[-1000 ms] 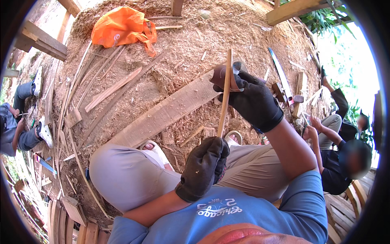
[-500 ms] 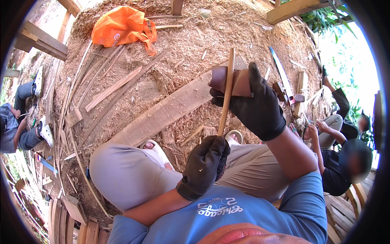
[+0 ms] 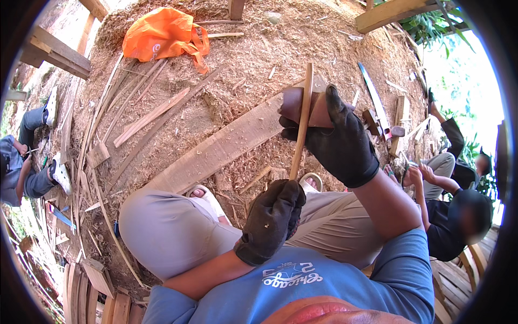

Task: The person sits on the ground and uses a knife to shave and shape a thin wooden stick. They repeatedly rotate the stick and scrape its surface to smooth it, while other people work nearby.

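My left hand (image 3: pixel 272 213), in a black glove, is closed round the lower end of a thin, slightly curved wooden stick (image 3: pixel 302 129). The stick points away from me, its far end free. My right hand (image 3: pixel 342 143), also black-gloved, grips a curled brown sheet that looks like sandpaper (image 3: pixel 292 103). This sheet lies behind the stick and bends up on both sides of it. My right thumb stands up at the sheet's right side, while the other fingers are partly hidden beneath it.
A wide plank (image 3: pixel 216 148) lies across the shavings-covered ground ahead. A saw (image 3: pixel 375 100) and a hammer (image 3: pixel 397 131) rest at right. An orange bag (image 3: pixel 162 35) lies at far left, near loose wood strips (image 3: pixel 151 117). People sit on both sides.
My right thumb and the brown sheet have shifted slightly against the stick. My left hand keeps its hold in the same place.
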Demonstrator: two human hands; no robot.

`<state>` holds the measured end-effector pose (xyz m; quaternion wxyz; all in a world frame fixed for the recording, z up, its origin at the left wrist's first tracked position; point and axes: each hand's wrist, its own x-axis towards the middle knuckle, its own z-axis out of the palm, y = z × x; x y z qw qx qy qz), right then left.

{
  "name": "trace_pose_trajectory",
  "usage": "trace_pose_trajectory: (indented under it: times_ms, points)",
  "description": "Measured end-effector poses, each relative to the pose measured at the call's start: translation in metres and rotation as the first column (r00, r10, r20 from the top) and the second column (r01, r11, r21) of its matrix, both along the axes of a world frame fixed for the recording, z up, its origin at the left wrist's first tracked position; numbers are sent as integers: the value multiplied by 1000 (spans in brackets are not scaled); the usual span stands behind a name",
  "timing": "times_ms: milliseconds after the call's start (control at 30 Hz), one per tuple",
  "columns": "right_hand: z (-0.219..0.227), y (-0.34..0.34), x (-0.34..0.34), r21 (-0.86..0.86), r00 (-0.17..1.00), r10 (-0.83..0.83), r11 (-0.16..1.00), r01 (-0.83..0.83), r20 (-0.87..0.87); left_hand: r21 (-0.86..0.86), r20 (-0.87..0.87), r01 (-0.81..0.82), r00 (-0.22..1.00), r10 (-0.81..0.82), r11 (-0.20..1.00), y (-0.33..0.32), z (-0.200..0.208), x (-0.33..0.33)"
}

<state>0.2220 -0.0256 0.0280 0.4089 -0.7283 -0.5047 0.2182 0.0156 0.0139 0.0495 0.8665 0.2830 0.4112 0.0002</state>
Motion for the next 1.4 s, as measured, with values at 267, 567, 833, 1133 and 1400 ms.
trace_pose_trajectory:
  times_ms: [267,567,833,1133,1400]
  points:
    - [17,20,-4,-39,404,-99,987,154,-910,81,65,52,996,-58,995,-3,-8,-4]
    - [12,9,1,-41,-15,-38,975,217,-999,108,79,75,993,-84,991,-4,-9,-4]
    - [4,6,7,-85,308,-130,984,155,-943,77,48,63,997,-67,995,-4,-9,-2]
    - [-7,6,2,-73,157,-95,988,137,-983,40,47,12,999,-14,999,-3,-8,-3]
    - [21,4,-8,57,-63,61,997,57,-996,14,20,-61,998,61,998,5,-4,0]
